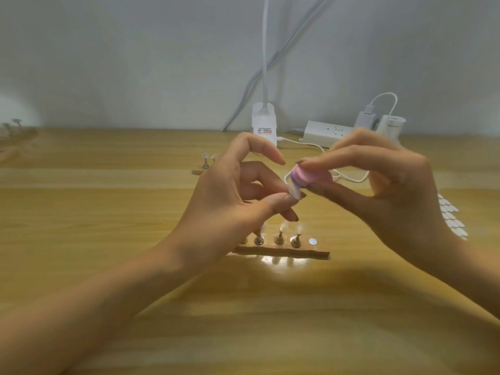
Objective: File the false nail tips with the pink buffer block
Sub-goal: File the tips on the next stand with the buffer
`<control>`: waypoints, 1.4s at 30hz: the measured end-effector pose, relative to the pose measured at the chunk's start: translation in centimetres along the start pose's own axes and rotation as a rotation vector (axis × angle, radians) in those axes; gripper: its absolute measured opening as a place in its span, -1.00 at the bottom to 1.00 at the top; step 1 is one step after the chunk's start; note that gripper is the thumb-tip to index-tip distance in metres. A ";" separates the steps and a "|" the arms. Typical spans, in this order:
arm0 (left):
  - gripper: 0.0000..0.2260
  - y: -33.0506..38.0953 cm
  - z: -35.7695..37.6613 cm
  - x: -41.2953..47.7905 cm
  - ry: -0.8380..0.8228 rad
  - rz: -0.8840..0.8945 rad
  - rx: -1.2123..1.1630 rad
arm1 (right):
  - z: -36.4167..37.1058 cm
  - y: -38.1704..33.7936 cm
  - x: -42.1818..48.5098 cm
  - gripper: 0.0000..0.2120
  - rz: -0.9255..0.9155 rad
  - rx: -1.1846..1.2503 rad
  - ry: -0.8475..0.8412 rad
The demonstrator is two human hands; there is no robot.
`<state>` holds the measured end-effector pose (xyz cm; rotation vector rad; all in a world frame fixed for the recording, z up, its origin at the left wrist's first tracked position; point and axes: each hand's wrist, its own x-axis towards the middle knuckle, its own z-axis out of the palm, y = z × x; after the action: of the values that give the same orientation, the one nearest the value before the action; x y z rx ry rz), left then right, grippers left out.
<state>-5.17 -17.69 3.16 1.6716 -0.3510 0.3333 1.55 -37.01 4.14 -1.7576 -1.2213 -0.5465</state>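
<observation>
I am pinching one clear nail tip (295, 191) between thumb and forefinger of my left hand (232, 196), while my right hand (384, 185) is gripping the pink buffer block (311, 176) against its edge. Below both hands, the holder strip (281, 251) is waiting. I am favouring short, light strokes, keeping the tip steady.

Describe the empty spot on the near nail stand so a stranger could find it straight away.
Start at the wooden strip lying on the table just below the two raised hands. Along it stands a row of small metal holders, each topped with a clear nail tip. At the row's right end lies a flat silver disc: the only position with no holder or tip.
</observation>
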 end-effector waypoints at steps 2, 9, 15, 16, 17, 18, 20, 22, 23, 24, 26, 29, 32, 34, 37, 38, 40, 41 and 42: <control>-0.69 0.0 0.1 0.0 -0.009 0.003 0.004 | 0.3 -0.4 -0.3 -0.82 -0.047 0.020 -0.044; -0.69 -0.2 0.0 0.0 0.006 0.001 0.004 | 0.2 -0.3 -0.2 -0.81 -0.030 0.012 -0.038; -0.68 0.1 -0.1 0.1 0.028 0.047 0.111 | -0.1 -0.1 0.1 -0.77 -0.030 -0.015 -0.027; -0.68 0.2 -0.1 0.1 0.035 0.058 0.128 | -0.1 -0.2 0.0 -0.77 -0.040 -0.008 -0.034; -0.68 0.2 -0.1 0.0 0.038 0.069 0.144 | 0.1 -0.4 -0.1 -0.79 -0.069 -0.003 -0.061; -0.68 0.2 0.0 0.0 0.037 0.077 0.157 | 0.3 -0.5 -0.2 -0.80 -0.098 -0.005 -0.091; -0.67 0.1 0.0 -0.1 0.035 0.082 0.180 | 0.3 -0.3 -0.2 -0.80 -0.098 -0.012 -0.092; -0.65 0.1 -0.1 -0.1 0.041 0.082 0.191 | -0.1 0.2 0.1 -0.78 -0.054 -0.027 -0.042; -0.65 0.2 -0.1 -0.1 0.044 0.093 0.197 | -0.3 0.3 0.1 -0.78 -0.048 -0.037 -0.031; -0.65 0.2 0.0 -0.1 0.044 0.108 0.207 | -0.3 0.4 0.1 -0.78 -0.053 -0.041 -0.034; -0.65 0.3 0.2 -0.2 0.037 0.117 0.216 | -0.3 0.3 0.0 -0.78 -0.052 -0.040 -0.042; -0.62 0.4 0.1 -0.2 0.044 0.105 0.206 | -0.4 0.4 0.3 -0.80 0.003 -0.033 0.026; -0.58 0.4 -0.2 0.0 0.061 0.087 0.209 | -0.3 -0.2 0.3 -0.81 -0.057 -0.009 -0.009; -0.55 0.3 -0.2 0.0 0.059 0.089 0.207 | 0.0 -0.5 0.0 -0.81 -0.125 -0.060 -0.086; -0.47 0.1 -0.1 -0.1 0.047 0.084 0.194 | -0.3 -0.1 0.2 -0.81 -0.091 -0.122 -0.058; -0.43 0.0 -0.1 -0.2 0.041 0.094 0.203 | -0.5 0.0 0.2 -0.81 -0.086 -0.129 -0.048; -0.38 0.0 0.1 -0.2 0.029 0.122 0.237 | -0.7 -0.1 0.2 -0.82 -0.094 -0.119 -0.058; -0.36 0.0 0.1 -0.2 0.023 0.129 0.241 | -0.7 -0.1 0.1 -0.82 -0.096 -0.115 -0.063; -0.35 0.1 0.1 -0.2 0.019 0.135 0.235 | -0.8 -0.1 0.2 -0.82 -0.092 -0.112 -0.055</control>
<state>-5.38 -17.81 3.11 1.8777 -0.4245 0.5057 1.64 -37.58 4.69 -1.8274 -1.3374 -0.6341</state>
